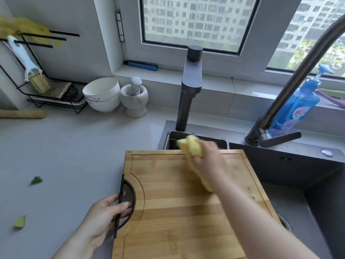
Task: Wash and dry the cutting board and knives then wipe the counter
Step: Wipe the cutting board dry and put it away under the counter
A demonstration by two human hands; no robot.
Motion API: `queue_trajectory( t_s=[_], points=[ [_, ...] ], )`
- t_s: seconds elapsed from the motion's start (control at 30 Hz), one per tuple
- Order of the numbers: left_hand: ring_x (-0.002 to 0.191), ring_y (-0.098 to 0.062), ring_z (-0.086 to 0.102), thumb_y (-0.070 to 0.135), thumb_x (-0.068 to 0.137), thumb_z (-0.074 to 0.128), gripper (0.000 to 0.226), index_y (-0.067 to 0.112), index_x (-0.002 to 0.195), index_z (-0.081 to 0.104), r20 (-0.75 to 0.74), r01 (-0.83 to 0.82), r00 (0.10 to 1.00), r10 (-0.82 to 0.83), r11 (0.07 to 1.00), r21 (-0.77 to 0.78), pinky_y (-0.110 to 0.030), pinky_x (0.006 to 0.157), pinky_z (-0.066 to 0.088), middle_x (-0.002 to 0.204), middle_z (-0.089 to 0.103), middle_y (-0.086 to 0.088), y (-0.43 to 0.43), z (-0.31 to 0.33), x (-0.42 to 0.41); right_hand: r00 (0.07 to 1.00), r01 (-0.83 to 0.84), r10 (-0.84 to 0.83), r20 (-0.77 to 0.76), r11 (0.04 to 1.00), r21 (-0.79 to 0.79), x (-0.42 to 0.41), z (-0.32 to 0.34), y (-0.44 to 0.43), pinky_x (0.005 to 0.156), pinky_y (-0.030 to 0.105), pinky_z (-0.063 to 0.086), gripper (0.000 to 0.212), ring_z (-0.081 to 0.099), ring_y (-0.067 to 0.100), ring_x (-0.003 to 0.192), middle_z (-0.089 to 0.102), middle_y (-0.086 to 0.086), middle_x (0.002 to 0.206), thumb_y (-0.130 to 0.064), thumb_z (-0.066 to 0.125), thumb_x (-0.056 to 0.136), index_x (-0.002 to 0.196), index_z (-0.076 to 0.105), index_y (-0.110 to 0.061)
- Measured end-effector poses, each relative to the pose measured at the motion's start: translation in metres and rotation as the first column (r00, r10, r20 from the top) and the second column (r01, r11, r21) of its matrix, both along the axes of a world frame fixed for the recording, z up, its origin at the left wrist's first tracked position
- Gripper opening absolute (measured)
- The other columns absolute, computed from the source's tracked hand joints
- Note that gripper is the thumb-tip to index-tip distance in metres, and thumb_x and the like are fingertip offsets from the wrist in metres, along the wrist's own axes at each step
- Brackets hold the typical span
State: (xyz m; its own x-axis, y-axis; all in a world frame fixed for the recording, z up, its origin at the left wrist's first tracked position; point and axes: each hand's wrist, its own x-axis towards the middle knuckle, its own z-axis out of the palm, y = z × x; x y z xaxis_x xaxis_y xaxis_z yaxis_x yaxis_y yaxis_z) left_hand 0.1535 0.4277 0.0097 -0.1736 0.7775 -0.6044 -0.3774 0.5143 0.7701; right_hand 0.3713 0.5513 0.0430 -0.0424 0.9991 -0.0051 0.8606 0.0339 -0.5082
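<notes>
A wooden cutting board (173, 199) lies across the left part of the dark sink (317, 187), partly on the grey counter (71, 150). My left hand (104, 217) grips the black handle at the board's left edge. My right hand (207, 157) presses a yellow cloth (192, 146) onto the board near its far edge; the hand and cloth are blurred. No knives are in view.
A grey faucet (190, 86) and a curved tap (291, 86) stand behind the sink beside a blue soap bottle (293, 109). White bowls (102, 94), a mortar with pestle (134, 96) and a wire rack (52, 94) sit at the back left. Green scraps (36, 180) lie on the counter.
</notes>
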Motion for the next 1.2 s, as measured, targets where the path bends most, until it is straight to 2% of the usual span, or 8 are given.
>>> queue_trajectory(
  t_s=[0.17, 0.3, 0.4, 0.53, 0.63, 0.83, 1.07, 1.2],
  points=[
    [0.056, -0.017, 0.070, -0.013, 0.086, 0.048, 0.032, -0.003, 0.116, 0.054, -0.051, 0.001, 0.999, -0.001, 1.000, -0.003, -0.020, 0.044, 0.053, 0.068, 0.072, -0.013, 0.000, -0.001, -0.010, 0.926, -0.334, 0.344, 0.158, 0.939, -0.088, -0.054, -0.011, -0.015, 0.092, 0.033, 0.040, 0.052, 0.039, 0.019, 0.125, 0.039, -0.005, 0.137, -0.033, 0.052, 0.088, 0.137, 0.036, -0.033],
    [0.050, -0.014, 0.067, -0.014, 0.086, 0.046, 0.023, 0.002, 0.092, 0.061, -0.163, -0.035, 0.986, 0.033, 0.999, -0.009, -0.018, 0.043, 0.051, 0.060, 0.070, -0.007, -0.006, 0.000, -0.021, 0.969, -0.108, 0.118, 0.219, 0.993, -0.054, -0.007, -0.015, 0.000, 0.085, 0.030, 0.042, 0.051, 0.045, 0.020, 0.119, 0.044, -0.001, 0.133, -0.032, 0.051, 0.089, 0.137, 0.037, -0.030],
    [0.066, -0.018, 0.065, -0.009, 0.085, 0.053, 0.019, 0.004, 0.092, 0.065, -0.508, -0.036, 0.861, 0.025, 0.999, -0.012, -0.019, 0.054, 0.051, 0.072, 0.070, -0.005, -0.007, -0.011, -0.029, 0.943, 0.136, -0.124, 0.308, 0.990, -0.019, 0.041, -0.013, 0.002, 0.086, 0.034, 0.040, 0.046, 0.048, 0.026, 0.116, 0.049, 0.004, 0.130, -0.030, 0.048, 0.089, 0.134, 0.041, -0.025],
    [0.103, -0.031, 0.058, 0.003, 0.085, 0.055, 0.029, 0.002, 0.111, 0.066, -0.843, 0.059, 0.524, -0.122, 0.993, -0.107, -0.029, 0.077, 0.039, 0.108, 0.067, -0.015, -0.002, -0.021, -0.034, 0.935, 0.332, -0.344, -0.085, 0.934, -0.134, 0.079, -0.018, -0.005, 0.079, 0.034, 0.038, 0.042, 0.050, 0.032, 0.111, 0.053, 0.014, 0.124, -0.022, 0.047, 0.091, 0.132, 0.047, -0.017],
    [0.101, -0.029, 0.055, 0.007, 0.085, 0.054, 0.029, 0.005, 0.111, 0.067, -0.893, 0.087, 0.425, -0.146, 0.989, -0.120, -0.027, 0.072, 0.037, 0.108, 0.064, -0.014, 0.001, -0.020, -0.034, 0.914, 0.316, -0.345, -0.211, 0.935, -0.159, 0.081, -0.019, -0.014, 0.078, 0.031, 0.037, 0.041, 0.051, 0.031, 0.110, 0.054, 0.013, 0.124, -0.023, 0.047, 0.093, 0.133, 0.047, -0.017],
    [0.092, -0.024, 0.056, 0.011, 0.086, 0.057, 0.022, 0.009, 0.103, 0.069, -0.911, 0.115, 0.383, -0.154, 0.986, -0.118, -0.025, 0.068, 0.037, 0.103, 0.067, -0.011, 0.001, -0.021, -0.035, 0.872, 0.346, -0.357, -0.334, 0.933, -0.094, 0.070, -0.005, -0.024, 0.088, 0.039, 0.041, 0.033, 0.053, 0.028, 0.100, 0.059, 0.008, 0.109, -0.021, 0.050, 0.092, 0.125, 0.053, -0.015],
    [0.097, -0.021, 0.055, 0.020, 0.086, 0.060, 0.031, 0.010, 0.115, 0.062, -0.911, 0.159, 0.343, -0.230, 0.970, -0.185, -0.026, 0.074, 0.038, 0.108, 0.061, -0.006, 0.000, -0.012, -0.040, 0.588, 0.128, -0.263, -0.765, 0.964, -0.233, 0.051, 0.033, -0.036, 0.087, 0.040, 0.045, 0.030, 0.056, 0.028, 0.102, 0.059, 0.003, 0.099, -0.018, 0.053, 0.091, 0.121, 0.051, -0.014],
    [0.090, -0.014, 0.052, 0.023, 0.087, 0.059, 0.030, 0.014, 0.115, 0.060, -0.883, 0.200, 0.469, 0.029, 0.970, 0.138, -0.025, 0.074, 0.036, 0.100, 0.055, 0.004, 0.012, 0.036, -0.017, 0.690, 0.031, -0.059, -0.721, 0.998, -0.051, 0.033, 0.059, -0.046, 0.082, 0.035, 0.044, 0.038, 0.054, 0.014, 0.091, 0.054, -0.008, 0.096, -0.015, 0.060, 0.085, 0.120, 0.048, -0.022]
  ],
)
